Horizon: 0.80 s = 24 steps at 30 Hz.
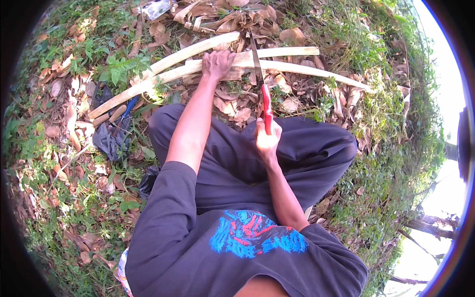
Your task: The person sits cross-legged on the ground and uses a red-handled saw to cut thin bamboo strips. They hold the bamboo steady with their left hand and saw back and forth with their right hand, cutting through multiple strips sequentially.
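Note:
My left hand (217, 64) is closed over pale, peeled wooden poles lying crosswise in front of my folded legs. Its fingers press down on the near, long curved pole (307, 71) and the shorter pole (284, 51) just beyond it. In my right hand (268, 139) is a handsaw, gripped by its red handle (267, 101). The narrow dark blade (255, 57) points away from me and crosses the poles to the right of my left hand. A third peeled pole (185, 53) slants up from the left, its end near the blade's tip.
At the left, a black plastic bag (111, 141) lies beside tools with wooden handles (118, 113) and a blue handle (130, 105). Dry leaves and peelings (222, 22) cover the ground beyond the poles. A clear plastic wrapper (156, 9) rests at the far left.

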Tool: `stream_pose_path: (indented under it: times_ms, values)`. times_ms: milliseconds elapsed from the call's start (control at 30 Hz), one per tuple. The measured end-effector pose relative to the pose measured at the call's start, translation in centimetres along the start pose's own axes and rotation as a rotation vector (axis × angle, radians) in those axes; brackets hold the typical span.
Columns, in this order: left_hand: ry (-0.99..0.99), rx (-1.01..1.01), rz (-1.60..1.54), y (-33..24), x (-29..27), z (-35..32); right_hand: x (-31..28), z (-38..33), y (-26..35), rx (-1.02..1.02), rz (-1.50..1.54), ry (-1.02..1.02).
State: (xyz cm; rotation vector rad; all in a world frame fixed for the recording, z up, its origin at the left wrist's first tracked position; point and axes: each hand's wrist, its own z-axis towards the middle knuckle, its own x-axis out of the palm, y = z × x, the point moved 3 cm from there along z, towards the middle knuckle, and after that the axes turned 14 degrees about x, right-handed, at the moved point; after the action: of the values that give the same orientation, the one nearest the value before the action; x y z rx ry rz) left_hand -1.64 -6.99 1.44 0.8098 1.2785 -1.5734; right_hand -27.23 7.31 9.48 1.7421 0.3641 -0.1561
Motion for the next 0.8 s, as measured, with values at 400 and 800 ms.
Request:
stream_pose_path:
  times_ms: [400,800]
  values:
    - [-0.046,0.192,0.056,-0.7,-0.6,-0.9,-1.1,-1.6,2.0,0.036,0.144,0.058]
    - [-0.125,0.285,-0.033,-1.0,-1.2,-0.3,-2.6,-2.7,2.5,0.138,0.203,0.045]
